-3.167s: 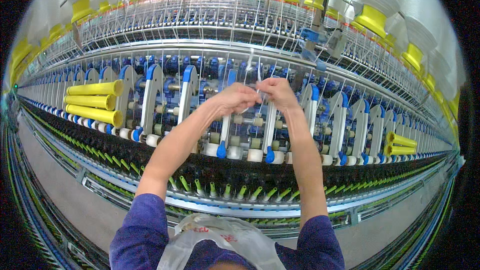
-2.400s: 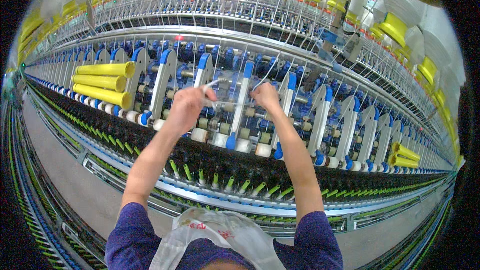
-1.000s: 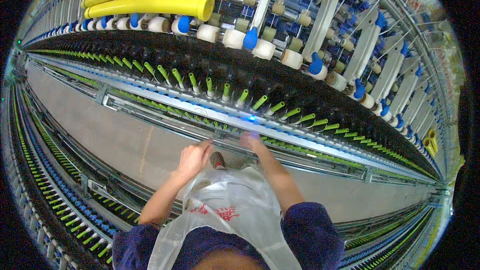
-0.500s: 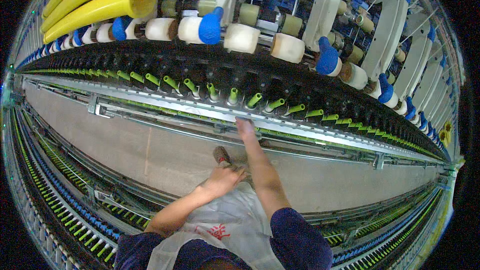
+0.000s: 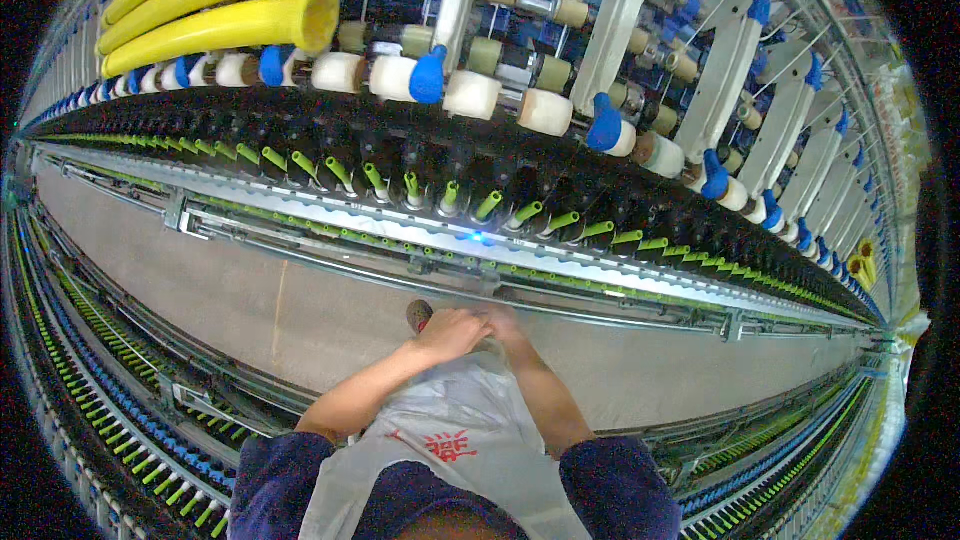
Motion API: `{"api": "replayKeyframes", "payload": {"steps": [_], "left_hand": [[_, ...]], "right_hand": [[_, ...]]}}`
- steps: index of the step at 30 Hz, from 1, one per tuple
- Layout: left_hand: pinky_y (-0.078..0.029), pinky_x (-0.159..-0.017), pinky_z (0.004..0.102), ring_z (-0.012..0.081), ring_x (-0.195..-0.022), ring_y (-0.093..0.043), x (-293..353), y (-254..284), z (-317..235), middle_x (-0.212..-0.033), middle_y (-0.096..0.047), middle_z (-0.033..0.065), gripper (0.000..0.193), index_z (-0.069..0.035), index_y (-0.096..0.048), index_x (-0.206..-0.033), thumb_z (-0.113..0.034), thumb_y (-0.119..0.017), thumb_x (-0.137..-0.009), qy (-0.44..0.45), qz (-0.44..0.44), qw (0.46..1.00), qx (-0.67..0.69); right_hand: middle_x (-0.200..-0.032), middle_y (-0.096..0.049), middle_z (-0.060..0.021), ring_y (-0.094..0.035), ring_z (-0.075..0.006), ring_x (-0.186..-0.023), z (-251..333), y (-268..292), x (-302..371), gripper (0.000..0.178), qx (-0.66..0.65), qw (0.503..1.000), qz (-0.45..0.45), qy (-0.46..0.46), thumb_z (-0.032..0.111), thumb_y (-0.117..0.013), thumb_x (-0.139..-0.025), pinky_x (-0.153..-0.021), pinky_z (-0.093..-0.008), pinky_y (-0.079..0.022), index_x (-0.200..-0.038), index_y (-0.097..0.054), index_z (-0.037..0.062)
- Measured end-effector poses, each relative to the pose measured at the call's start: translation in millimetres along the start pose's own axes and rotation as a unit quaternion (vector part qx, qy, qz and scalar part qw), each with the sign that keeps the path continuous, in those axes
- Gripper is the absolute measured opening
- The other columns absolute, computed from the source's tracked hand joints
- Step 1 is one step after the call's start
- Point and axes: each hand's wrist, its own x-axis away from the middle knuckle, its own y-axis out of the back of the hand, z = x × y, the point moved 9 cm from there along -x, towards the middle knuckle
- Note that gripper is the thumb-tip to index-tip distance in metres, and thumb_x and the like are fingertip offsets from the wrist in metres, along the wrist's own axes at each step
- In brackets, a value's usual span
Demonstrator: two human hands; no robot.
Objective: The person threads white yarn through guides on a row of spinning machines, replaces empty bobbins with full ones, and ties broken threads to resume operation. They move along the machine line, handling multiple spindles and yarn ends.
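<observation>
My left hand (image 5: pixel 452 334) is curled closed in front of my apron, its back facing up; whatever its fingers hold, if anything, is hidden. Right beside it, at its fingertips, my right hand (image 5: pixel 500 322) is smeared by motion, so its fingers do not show clearly. Both hands are close to the pale apron (image 5: pixel 430 410) with a red print. Beyond them runs the spinning frame's long metal rail (image 5: pixel 400 227), with a row of bright green spindle tubes (image 5: pixel 450 195) standing along it. A small blue light (image 5: pixel 478 237) glows on the rail.
White rollers (image 5: pixel 472 95) with blue end levers (image 5: pixel 428 75) line the machine above the tubes. Three yellow pipes (image 5: pixel 230 25) stick out at the upper left. A second machine row (image 5: pixel 130 430) stands behind me, across the grey floor aisle (image 5: pixel 330 295). My shoe (image 5: pixel 419 315) shows beside my left hand.
My right hand has drawn back from the rail to meet my left hand at the apron. The view has shifted slightly, and the blue light now shows on the rail.
</observation>
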Motion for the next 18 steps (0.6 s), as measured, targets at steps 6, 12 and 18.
{"api": "replayKeyframes", "payload": {"steps": [6, 12, 18], "left_hand": [[-0.051, -0.072, 0.0403, 0.0344, -0.082, -0.062, -29.2, 131.3, 22.5, -0.118, -0.054, 0.0173, 0.025, -0.007, -0.066, -0.100, -0.027, -0.057, -0.087, 0.025, -0.344, 0.937, 0.060], [-0.045, -0.045, 0.0301, 0.0165, -0.053, -0.057, -103.5, 217.9, 60.5, -0.090, -0.064, 0.0181, 0.051, -0.002, -0.059, -0.116, -0.046, -0.047, -0.092, 0.091, -0.289, 0.919, 0.254], [-0.042, -0.036, 0.0259, 0.0133, -0.040, -0.052, -52.6, 115.6, 95.3, -0.076, -0.068, 0.0137, 0.070, 0.007, -0.061, -0.104, -0.059, -0.040, -0.090, 0.185, 0.061, 0.893, 0.406]], "right_hand": [[-0.090, -0.066, -0.0083, -0.064, -0.0188, -0.079, 22.7, 30.4, 72.5, 0.015, -0.177, 0.969, -0.145, -0.097, 0.013, -0.064, -0.081, -0.068, -0.0307, -0.051, -0.095, -0.061, 0.0068], [-0.084, -0.066, -0.0080, -0.064, -0.0186, -0.074, 63.2, 49.3, 88.8, 0.020, 0.057, 0.988, -0.131, 0.059, 0.021, -0.066, -0.084, -0.056, -0.0279, -0.049, -0.097, -0.062, 0.0067], [-0.088, -0.065, -0.0102, -0.064, -0.0194, -0.075, 39.9, 56.3, 84.7, 0.027, -0.172, 0.959, -0.208, -0.089, 0.023, -0.067, -0.083, -0.054, -0.0269, -0.048, -0.101, -0.060, 0.0045]]}}
